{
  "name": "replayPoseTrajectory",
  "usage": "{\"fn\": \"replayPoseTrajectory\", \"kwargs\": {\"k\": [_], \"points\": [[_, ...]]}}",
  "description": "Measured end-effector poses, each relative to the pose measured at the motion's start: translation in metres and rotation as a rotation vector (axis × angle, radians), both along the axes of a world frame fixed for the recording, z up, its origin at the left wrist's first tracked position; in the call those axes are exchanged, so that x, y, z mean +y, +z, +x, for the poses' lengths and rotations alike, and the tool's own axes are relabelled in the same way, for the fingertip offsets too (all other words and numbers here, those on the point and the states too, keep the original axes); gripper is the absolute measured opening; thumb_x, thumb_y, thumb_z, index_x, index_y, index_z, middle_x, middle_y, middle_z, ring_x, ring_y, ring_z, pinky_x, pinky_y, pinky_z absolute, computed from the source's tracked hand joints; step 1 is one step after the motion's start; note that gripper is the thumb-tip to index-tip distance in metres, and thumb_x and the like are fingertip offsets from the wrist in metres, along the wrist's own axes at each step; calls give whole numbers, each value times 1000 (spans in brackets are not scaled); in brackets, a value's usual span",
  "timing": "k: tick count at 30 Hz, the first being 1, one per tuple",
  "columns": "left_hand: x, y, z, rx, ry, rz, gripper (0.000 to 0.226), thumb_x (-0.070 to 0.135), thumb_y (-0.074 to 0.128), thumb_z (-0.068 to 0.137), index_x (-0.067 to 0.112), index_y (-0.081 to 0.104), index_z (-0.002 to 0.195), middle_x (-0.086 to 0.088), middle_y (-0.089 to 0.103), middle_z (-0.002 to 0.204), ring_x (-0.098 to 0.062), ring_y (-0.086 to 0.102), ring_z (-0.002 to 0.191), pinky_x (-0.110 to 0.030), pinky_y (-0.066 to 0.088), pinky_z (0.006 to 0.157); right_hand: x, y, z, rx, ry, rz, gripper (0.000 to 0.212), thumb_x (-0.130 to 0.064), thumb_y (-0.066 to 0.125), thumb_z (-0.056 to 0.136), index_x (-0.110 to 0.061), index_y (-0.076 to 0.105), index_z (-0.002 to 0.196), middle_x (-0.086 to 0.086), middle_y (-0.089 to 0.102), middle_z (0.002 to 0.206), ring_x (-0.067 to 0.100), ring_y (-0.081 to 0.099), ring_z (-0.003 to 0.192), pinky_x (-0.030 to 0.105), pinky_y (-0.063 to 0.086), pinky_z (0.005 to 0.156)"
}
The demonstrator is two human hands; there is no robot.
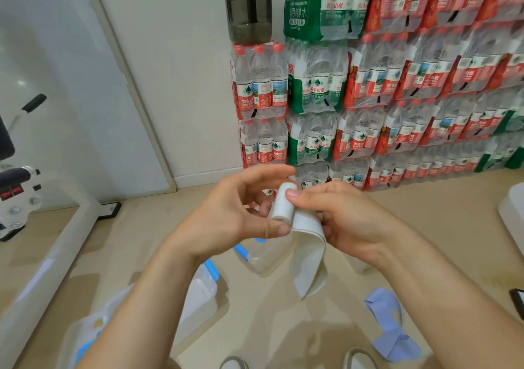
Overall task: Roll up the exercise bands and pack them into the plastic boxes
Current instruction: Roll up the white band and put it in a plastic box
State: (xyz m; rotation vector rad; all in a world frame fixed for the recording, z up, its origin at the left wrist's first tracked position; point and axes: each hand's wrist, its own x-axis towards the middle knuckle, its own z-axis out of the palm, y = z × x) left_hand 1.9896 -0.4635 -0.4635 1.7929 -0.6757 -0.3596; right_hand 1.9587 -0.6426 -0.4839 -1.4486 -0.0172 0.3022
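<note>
Both hands meet in mid-air: the left hand (241, 212) and right hand (337, 215) pinch a half-rolled white band (283, 205), its tail hanging loose. Below on the floor (283, 326) sit clear boxes (263, 255); a blue band (388, 323) lies right.

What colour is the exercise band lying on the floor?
Light blue-lavender exercise band, seen in the head view, lower right.
</note>
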Motion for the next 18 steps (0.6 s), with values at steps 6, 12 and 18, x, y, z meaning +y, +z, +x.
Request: {"fn": "replayPoseTrajectory", "kwargs": {"k": [6, 12, 18], "points": [[-7, -13, 4, 210, -85, -413, 70, 28, 92, 48, 22, 66, 113, -4, 68, 114, -29, 56, 103, -42, 46, 94, 1, -2, 4, 7, 10, 199, 68, -40, 83, 57, 10, 66, 99, 28, 50, 104, 35, 39, 94, 40, 24, 75], [-9, -9, 2, 141, -57, -360, 69, 35, 91, 47, 28, 68, 112, 1, 70, 114, -28, 56, 104, -44, 48, 96, -2, -2, 3, 6, 35, 233, 51, -38, 83, 59, -1, 73, 92, 31, 49, 110, 36, 37, 98, 45, 19, 81], [-8, -3, -2, 123, -46, -289, 69, -2, 88, 47, 25, 68, 108, 2, 72, 109, -23, 64, 93, -26, 55, 73, -4, -1, -1, -11, 58, 249, 43, -38, 83, 57, -6, 75, 83, 29, 52, 107, 38, 41, 100, 48, 25, 86]]}}
